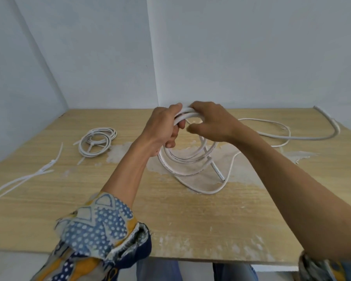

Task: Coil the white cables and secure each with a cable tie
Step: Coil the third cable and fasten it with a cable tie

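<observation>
One tied coil lay done; left hand and right hand clutched the second coil, apparently half wound, tail trailing, spare ties waiting.

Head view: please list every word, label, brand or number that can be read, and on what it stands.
On the cable coil: a line of dark print runs along its jacket, too small and blurred to read.
No other text is visible.
</observation>
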